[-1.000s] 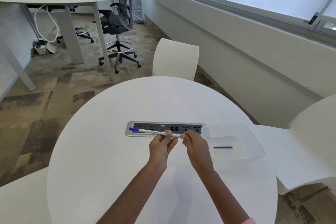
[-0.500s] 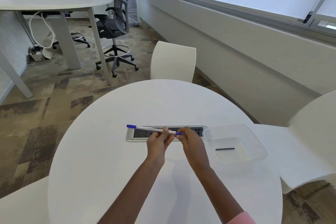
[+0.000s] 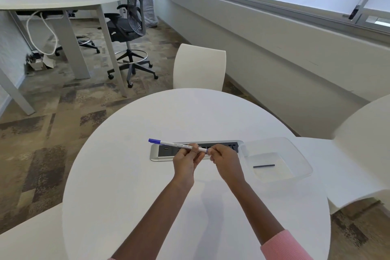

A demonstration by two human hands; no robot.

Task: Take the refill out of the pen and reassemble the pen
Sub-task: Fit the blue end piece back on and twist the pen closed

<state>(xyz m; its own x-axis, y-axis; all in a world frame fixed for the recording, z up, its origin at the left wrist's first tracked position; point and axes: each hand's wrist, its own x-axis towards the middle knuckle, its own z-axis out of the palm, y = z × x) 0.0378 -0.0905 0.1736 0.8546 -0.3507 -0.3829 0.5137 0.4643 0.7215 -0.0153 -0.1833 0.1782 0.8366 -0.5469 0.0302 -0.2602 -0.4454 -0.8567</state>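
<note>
Both hands over round worktop (image 3: 126, 175). Left hand (image 3: 185, 160) fingers pinch pen (image 3: 175, 145) barrel; right hand (image 3: 225, 159) fingers grip pen's right end. Dark refill (image 3: 263, 166) lies in clear tray (image 3: 295, 154).

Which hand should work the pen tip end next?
Right. The right hand already pinches the tip end of the white pen with blue cap and sits beside the clear plastic tray; the left hand grips mid-barrel, steadying it.
</note>
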